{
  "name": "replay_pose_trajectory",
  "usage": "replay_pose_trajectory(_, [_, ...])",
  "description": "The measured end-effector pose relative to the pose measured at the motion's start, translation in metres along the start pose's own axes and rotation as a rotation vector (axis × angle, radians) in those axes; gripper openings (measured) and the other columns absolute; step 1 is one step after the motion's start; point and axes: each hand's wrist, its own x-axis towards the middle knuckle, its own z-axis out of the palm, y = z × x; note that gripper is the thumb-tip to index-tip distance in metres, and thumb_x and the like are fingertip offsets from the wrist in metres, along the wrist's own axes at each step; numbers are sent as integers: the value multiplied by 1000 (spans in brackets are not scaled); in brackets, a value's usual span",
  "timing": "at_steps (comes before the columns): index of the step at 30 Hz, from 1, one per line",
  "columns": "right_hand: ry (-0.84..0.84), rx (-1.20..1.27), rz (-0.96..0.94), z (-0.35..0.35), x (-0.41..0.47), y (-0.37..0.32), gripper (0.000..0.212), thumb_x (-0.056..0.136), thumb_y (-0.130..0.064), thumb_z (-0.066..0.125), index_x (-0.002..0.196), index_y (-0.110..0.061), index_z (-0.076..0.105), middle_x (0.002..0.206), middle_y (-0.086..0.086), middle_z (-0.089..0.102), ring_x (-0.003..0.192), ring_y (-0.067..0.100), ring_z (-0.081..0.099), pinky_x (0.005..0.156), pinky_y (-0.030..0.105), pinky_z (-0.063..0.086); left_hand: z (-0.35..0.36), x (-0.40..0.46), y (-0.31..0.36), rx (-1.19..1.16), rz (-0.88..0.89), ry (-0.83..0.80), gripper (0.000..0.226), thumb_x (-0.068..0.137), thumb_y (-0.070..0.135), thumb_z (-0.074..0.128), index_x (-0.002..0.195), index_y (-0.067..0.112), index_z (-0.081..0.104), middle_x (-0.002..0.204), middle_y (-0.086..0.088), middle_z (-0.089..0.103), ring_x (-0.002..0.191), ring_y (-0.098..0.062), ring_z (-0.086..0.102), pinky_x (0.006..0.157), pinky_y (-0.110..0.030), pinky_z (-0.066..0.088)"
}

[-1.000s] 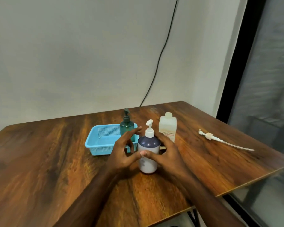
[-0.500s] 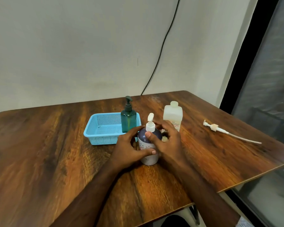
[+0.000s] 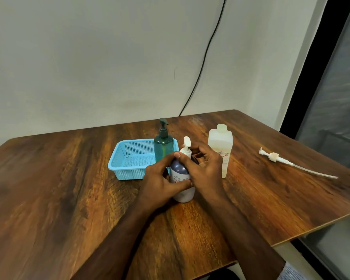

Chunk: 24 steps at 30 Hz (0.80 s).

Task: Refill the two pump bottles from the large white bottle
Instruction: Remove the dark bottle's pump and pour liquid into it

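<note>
I have my left hand wrapped around the body of the purple pump bottle, which stands upright on the wooden table just in front of the blue plastic basket, while my right hand curls over its shoulder with thumb and fingers closed around the white pump collar. The green pump bottle stands upright at the basket's right end, though whether inside it I cannot tell. The large white bottle, uncapped, stands just behind my right hand, and a loose white pump with its dip tube lies well off to the right.
</note>
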Motion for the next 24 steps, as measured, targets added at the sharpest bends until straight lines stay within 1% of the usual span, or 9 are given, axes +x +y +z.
replay_pose_trajectory(4, [-69,75,50,2,2,4,21,88,-22,76,107,-16,74,101,-6,75,98,13,71,83,41,61,-6,2,-7,-92,-32,-50,78,68,26,94,137,26,58,127,10,69,118,-8,65,97,-37,57])
replay_pose_trajectory(6, [-136,108,59,-1,3,8,22,93,-22,70,114,-15,73,107,-4,75,104,15,70,87,45,59,-6,2,-7,-95,-37,-58,81,69,26,92,141,24,55,131,9,66,121,-6,63,99,-32,55])
replay_pose_trajectory(9, [-155,165,106,-3,1,10,32,100,-26,59,131,-17,64,120,-4,71,113,15,67,94,42,57,-2,4,-6,-82,-36,-53,82,69,27,92,141,25,52,130,10,66,118,-4,64,97,-28,56])
replay_pose_trajectory(11, [-124,205,120,-2,-1,11,36,99,-24,59,135,-21,59,124,-7,69,116,12,65,95,38,57,-2,3,-6,-77,-62,-52,83,67,30,93,138,25,52,126,10,67,114,-3,66,93,-30,58])
replay_pose_trajectory(14, [-51,109,114,4,-2,10,44,85,-26,79,124,-26,61,118,-12,69,112,6,65,91,33,58,-2,1,-4,-68,-73,-71,79,69,30,91,137,24,51,126,14,65,114,1,64,92,-22,57])
replay_pose_trajectory(16, [14,100,123,6,0,9,41,80,-24,83,116,-22,64,111,-11,71,107,8,67,89,35,60,-1,1,-3,-79,-68,-65,77,69,25,92,136,23,53,124,14,67,113,2,64,89,-17,54])
replay_pose_trajectory(20, [-18,153,75,2,1,14,17,93,-18,69,109,-24,70,107,-9,72,104,15,69,88,45,59,-1,3,-6,-108,-73,-59,73,70,18,91,135,19,56,123,8,69,113,-4,66,90,-20,55])
replay_pose_trajectory(22, [-38,203,66,-1,0,17,20,96,-22,61,114,-20,71,112,-3,73,107,20,68,90,47,58,-1,3,-8,-117,-70,-65,74,71,15,91,137,16,56,125,7,70,115,-7,66,94,-24,55])
replay_pose_trajectory(24, [-55,166,44,0,-1,15,28,93,-28,65,118,-17,69,114,-2,72,108,20,68,89,44,58,-1,3,-7,-115,-69,-76,73,72,15,90,136,21,56,125,14,69,116,-5,65,94,-23,54])
